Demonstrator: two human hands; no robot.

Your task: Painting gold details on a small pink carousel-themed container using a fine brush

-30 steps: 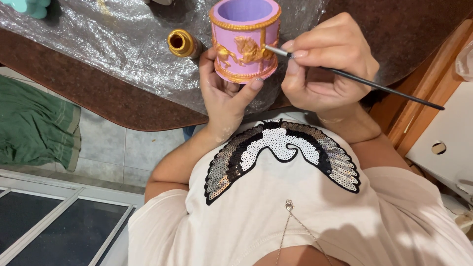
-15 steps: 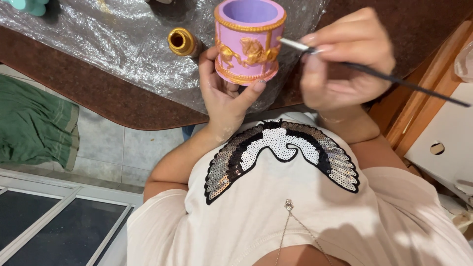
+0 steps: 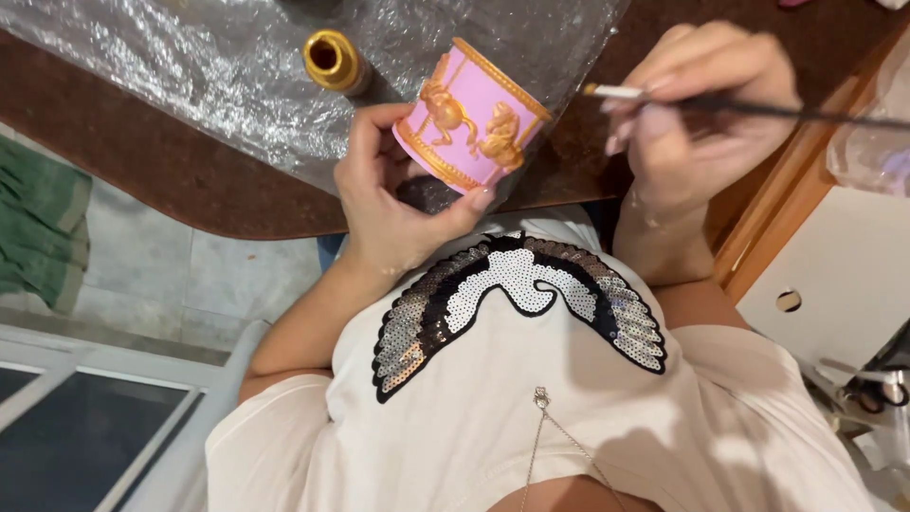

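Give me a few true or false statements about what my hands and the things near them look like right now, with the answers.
1. The left hand holds a pink cup with gold horse reliefs. True.
2. The right hand holds scissors. False: it holds a thin paintbrush.
3. The brush tip touches the cup. False: it is apart from it, to the right.
4. A small gold-rimmed pot stands on the plastic sheet. True.
5. The cup stands upright on the table. False: it is tilted in the hand.
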